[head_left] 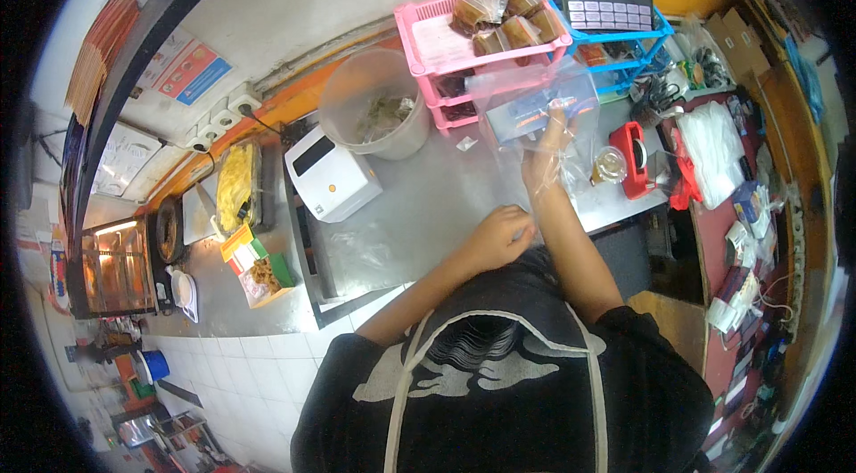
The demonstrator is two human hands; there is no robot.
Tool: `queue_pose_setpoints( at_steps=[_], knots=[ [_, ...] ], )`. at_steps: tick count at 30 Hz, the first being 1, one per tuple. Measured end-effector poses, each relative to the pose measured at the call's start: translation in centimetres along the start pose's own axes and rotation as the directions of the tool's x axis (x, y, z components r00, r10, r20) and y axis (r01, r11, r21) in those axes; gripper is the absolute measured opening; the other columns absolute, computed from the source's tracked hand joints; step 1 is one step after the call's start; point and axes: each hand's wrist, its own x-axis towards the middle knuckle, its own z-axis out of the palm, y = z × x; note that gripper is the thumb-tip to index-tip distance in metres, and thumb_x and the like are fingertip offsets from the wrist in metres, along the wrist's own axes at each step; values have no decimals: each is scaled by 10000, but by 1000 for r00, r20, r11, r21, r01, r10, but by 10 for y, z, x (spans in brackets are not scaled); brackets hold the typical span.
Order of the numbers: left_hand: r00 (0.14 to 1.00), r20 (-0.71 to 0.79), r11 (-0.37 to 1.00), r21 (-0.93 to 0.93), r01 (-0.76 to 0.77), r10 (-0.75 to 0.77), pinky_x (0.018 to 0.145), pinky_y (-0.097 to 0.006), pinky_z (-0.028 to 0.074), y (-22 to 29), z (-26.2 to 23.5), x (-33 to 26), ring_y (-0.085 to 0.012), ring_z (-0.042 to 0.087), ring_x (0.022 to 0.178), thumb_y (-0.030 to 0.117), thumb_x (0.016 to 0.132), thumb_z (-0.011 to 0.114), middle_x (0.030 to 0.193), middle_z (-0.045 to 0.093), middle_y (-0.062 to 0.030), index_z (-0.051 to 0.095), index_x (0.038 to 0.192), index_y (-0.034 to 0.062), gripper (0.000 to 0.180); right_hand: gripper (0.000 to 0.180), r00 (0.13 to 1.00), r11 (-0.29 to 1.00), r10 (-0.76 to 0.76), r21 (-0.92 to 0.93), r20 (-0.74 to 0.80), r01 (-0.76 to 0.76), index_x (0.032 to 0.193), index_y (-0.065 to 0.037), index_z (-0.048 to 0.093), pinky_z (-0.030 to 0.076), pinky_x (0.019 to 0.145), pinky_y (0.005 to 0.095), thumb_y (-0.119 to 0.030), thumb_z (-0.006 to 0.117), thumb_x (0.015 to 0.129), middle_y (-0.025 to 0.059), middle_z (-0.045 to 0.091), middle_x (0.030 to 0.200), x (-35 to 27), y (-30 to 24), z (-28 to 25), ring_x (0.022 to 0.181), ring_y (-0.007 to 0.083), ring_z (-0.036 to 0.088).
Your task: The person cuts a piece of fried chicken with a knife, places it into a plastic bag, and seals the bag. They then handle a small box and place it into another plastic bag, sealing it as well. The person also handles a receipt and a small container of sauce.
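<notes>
1. On the steel counter (419,205): label printer (330,172) at left, round plastic tub (374,112) just behind and right of it.
2. Right of the tub: a tiered basket rack (446,49), with wrapped cakes (504,18) on the top tier.
3. In front of the rack: clear plastic bag (535,107), with the right hand (546,161) inside it and the left hand (499,237) nearer, at the counter's front.
4. Right of the bag: tape dispenser (635,156).
</notes>
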Motion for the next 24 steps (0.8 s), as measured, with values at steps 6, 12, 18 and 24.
queue_pose_setpoints(
  at_steps=[6,12,18,24],
  knots=[
    [974,226,917,-383,109,-21,957,-440,467,-7,12,-19,-322,662,923,172,970,562,915,694,-163,612,870,35,177,1024,983,995,41,-77,-181,-55,1520,-7,107,465,991,476,-417,764,850,223,391,1431,26,28,-41,1231,313,484],
    [980,96,15,-995,100,-172,1008,-451,455,-29,-9,-38,-256,664,932,304,1012,503,920,693,-136,544,1177,63,294,953,854,920,256,-157,-453,-359,1476,9,201,475,944,571,-419,768,842,202,475,1394,17,69,-107,1185,330,561],
    [800,-46,216,-971,106,-599,804,-338,493,-32,-34,-39,-160,558,782,247,972,540,992,601,-76,366,1466,81,549,484,821,630,550,-722,154,-286,1397,-95,443,492,985,511,-172,607,948,154,624,1234,-29,69,-137,1164,330,614],
    [797,-33,324,-923,207,-603,611,-241,401,-33,-49,-49,-105,478,647,186,958,546,911,581,-48,319,1536,56,635,828,328,-248,780,-218,533,944,1531,-162,333,304,1106,647,-440,708,848,179,432,1495,-15,117,-118,1390,361,406]
  ],
)
